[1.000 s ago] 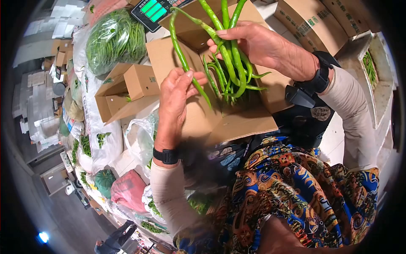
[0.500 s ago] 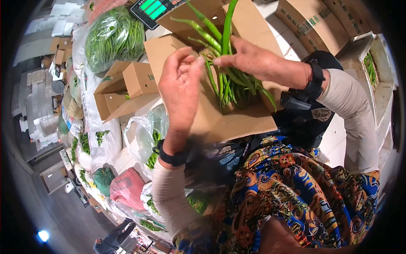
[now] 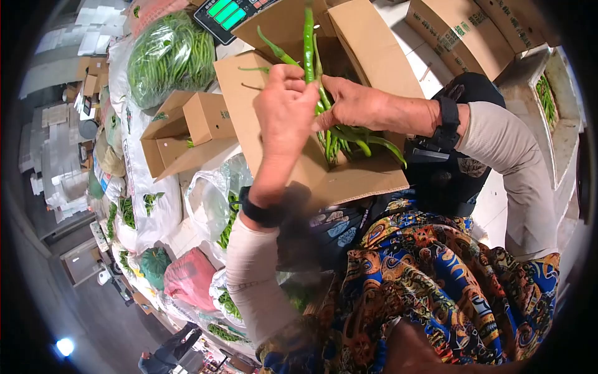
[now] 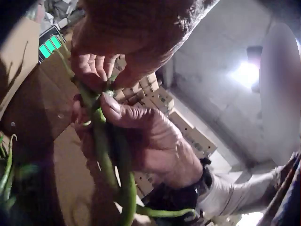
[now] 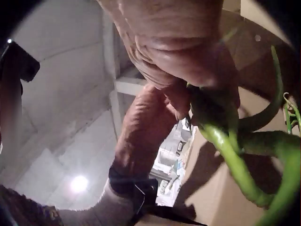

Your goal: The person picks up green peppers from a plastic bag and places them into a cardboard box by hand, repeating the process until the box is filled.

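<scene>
Over an open cardboard box (image 3: 380, 47), my right hand (image 3: 364, 107) grips a small bunch of long green chili peppers (image 3: 309, 47). My left hand (image 3: 283, 112) has come up against it, fingers curled, pinching at the upper part of the bunch. In the left wrist view the right thumb presses across the peppers (image 4: 104, 155), and the left fingertips meet close above it. Lower ends of the held peppers (image 5: 235, 165) curve away in the right wrist view. More chili peppers (image 4: 7, 169) are inside the box.
A scale with a green-lit display (image 3: 224, 14) stands behind the box. To the left are a clear bag of green peppers (image 3: 171, 62), a smaller open carton (image 3: 208, 118) and a pink sack (image 3: 190, 280). Large cartons (image 3: 461, 37) and a white crate (image 3: 564, 93) stand right.
My left hand let go of the single pepper it held and moved right to meet my right hand. The right hand has drawn the bunch lower and slightly left.
</scene>
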Available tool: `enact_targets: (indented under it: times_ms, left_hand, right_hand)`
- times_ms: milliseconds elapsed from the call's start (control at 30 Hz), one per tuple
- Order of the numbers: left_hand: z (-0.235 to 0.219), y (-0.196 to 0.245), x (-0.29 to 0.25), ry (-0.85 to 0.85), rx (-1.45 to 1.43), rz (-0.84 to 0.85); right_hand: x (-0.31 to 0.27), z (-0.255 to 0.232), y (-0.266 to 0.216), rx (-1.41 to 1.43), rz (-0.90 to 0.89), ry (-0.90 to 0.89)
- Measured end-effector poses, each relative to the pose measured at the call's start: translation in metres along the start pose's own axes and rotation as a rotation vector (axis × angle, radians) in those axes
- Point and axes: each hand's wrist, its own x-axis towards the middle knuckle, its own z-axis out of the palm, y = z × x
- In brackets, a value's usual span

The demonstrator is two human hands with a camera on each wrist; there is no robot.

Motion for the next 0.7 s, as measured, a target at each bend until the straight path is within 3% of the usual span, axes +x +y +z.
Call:
enact_targets:
  times_ms: [33,100,167,267,367,500,567,633,700]
  left_hand:
    - [-0.005,0.0,0.001,0.0,-0.001,-0.002]
    - [-0.025,-0.001,0.006,-0.006,-0.408,-0.043]
    - [-0.044,-0.007,0.011,-0.051,-0.44,-0.044]
    - [-0.054,-0.01,0.008,-0.137,-0.624,-0.145]
    - [-0.055,-0.007,0.003,-0.168,-0.602,-0.138]
    - [-0.06,-0.021,-0.001,-0.196,-0.476,-0.175]
    - [-0.061,-0.027,-0.004,-0.208,-0.285,-0.282]
    - [-0.058,-0.042,-0.009,-0.193,-0.279,-0.252]
    - [-0.057,-0.049,-0.013,-0.301,-0.17,-0.308]
  right_hand:
    - [0.0,-0.002,-0.005,0.258,0.001,-0.104]
    - [0.007,-0.008,-0.004,0.3,0.028,-0.111]
    - [0.011,-0.015,-0.004,0.51,0.096,-0.12]
    - [0.017,-0.025,-0.011,0.555,0.179,-0.026]
    - [0.015,-0.031,-0.018,0.633,0.211,0.044]
    - [0.02,-0.038,-0.022,0.748,0.087,0.038]
    - [0.018,-0.043,-0.031,0.808,0.037,0.032]
    - [0.015,-0.047,-0.032,0.798,0.017,0.028]
    - [0.017,-0.048,-0.025,0.82,0.03,-0.037]
